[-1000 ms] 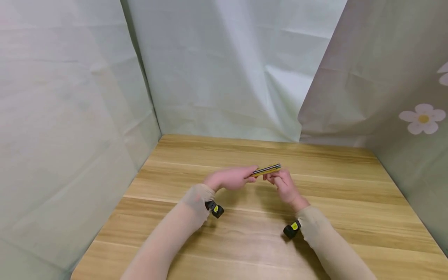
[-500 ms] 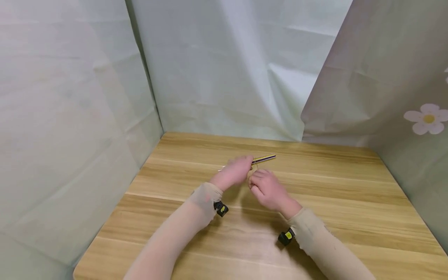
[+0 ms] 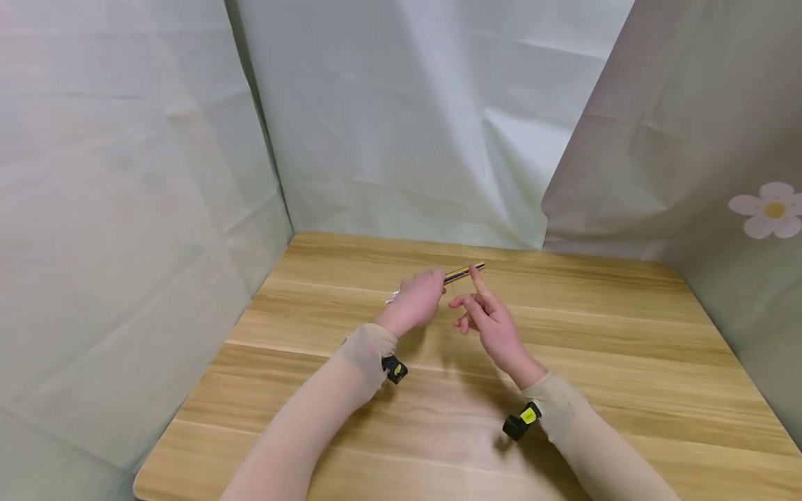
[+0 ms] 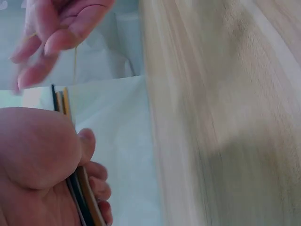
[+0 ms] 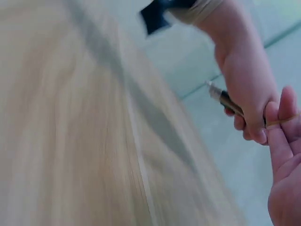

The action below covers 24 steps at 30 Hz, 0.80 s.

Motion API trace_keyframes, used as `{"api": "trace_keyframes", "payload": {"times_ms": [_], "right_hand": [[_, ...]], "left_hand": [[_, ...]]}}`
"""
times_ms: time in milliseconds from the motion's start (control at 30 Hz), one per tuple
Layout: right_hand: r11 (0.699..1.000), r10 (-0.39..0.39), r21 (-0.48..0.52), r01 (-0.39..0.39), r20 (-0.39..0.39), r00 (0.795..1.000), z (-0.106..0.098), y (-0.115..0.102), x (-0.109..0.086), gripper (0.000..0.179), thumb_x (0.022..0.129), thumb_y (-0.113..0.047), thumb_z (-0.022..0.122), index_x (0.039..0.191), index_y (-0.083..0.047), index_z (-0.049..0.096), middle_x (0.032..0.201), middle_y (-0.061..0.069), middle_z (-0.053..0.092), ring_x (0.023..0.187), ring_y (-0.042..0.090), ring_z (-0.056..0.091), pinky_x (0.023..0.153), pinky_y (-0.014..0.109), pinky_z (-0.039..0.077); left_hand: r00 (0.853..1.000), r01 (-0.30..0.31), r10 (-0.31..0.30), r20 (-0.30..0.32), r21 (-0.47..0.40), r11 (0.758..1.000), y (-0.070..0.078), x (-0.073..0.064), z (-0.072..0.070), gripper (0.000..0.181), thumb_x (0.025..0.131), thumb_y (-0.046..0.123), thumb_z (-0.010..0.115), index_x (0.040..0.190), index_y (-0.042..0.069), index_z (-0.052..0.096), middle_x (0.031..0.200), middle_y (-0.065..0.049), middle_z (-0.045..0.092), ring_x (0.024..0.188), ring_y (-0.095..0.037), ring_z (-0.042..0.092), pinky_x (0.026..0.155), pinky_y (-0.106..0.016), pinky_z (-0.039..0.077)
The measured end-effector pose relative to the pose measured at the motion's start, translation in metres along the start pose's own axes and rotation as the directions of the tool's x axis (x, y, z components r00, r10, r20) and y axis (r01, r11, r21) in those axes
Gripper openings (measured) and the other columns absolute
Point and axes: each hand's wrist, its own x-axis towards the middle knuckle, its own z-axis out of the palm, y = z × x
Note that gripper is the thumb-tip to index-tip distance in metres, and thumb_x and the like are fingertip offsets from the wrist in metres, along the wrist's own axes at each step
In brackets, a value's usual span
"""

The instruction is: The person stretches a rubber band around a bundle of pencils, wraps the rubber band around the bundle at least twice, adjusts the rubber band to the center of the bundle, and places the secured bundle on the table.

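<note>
My left hand (image 3: 416, 299) grips a bundle of thin pencils (image 3: 457, 275), yellow and dark, whose far ends point to the upper right. Their other ends show pale behind the hand. In the left wrist view, the pencils (image 4: 83, 197) lie across the palm under the curled fingers. A thin yellow rubber band (image 4: 75, 70) runs taut from the bundle up to the fingers of my right hand (image 3: 495, 323). The right wrist view shows that rubber band (image 5: 275, 124) looped across the right fingers. My right index finger stretches up beside the pencils' far ends; the other fingers are bent.
Both hands are above a wood-grain table (image 3: 601, 362). Pale cloth sheets (image 3: 401, 139) hang behind and at both sides, the right one with a white flower print (image 3: 766, 210). A small black camera (image 3: 395, 370) sits on each wrist.
Both hands have shifted toward the back of the table with the pencils. The right hand first drew down near the left, pulling the rubber band, and now its fingers spread up beside the far ends.
</note>
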Motion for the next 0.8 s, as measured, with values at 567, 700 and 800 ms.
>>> {"api": "trace_keyframes", "payload": {"times_ms": [567, 700, 800], "right_hand": [[0.504, 0.354, 0.805, -0.314, 0.138, 0.925, -0.032, -0.012, 0.003, 0.054, 0.105, -0.051, 0.052, 0.117, -0.002, 0.073, 0.087, 0.0, 0.068, 0.065, 0.001, 0.064, 0.073, 0.016, 0.057], [0.724, 0.354, 0.602, -0.337, 0.094, 0.93, -0.04, -0.015, 0.003, 0.05, 0.107, -0.05, 0.057, 0.128, -0.008, 0.073, 0.081, -0.006, 0.06, 0.058, -0.003, 0.055, 0.069, 0.015, 0.055], [0.906, 0.355, 0.248, -0.344, 0.0, 0.935, -0.041, -0.015, 0.006, 0.042, 0.105, -0.038, 0.071, 0.133, -0.006, 0.07, 0.075, -0.008, 0.056, 0.054, 0.001, 0.049, 0.066, 0.02, 0.055]], "left_hand": [[0.962, -0.212, 0.221, -0.163, 0.07, 0.975, 0.004, -0.009, 0.01, 0.007, 0.11, 0.019, 0.059, 0.113, 0.015, 0.055, 0.111, -0.002, 0.064, 0.105, -0.023, 0.059, 0.086, -0.038, 0.043], [0.95, -0.273, 0.289, -0.118, 0.137, 0.952, 0.003, -0.011, 0.011, 0.008, 0.11, 0.02, 0.059, 0.116, 0.015, 0.055, 0.113, -0.002, 0.064, 0.107, -0.022, 0.058, 0.087, -0.038, 0.042], [0.938, -0.304, 0.336, -0.09, 0.255, 0.918, 0.002, -0.012, 0.011, 0.011, 0.109, 0.014, 0.059, 0.119, 0.016, 0.055, 0.113, -0.001, 0.062, 0.102, -0.021, 0.056, 0.085, -0.037, 0.04]]}}
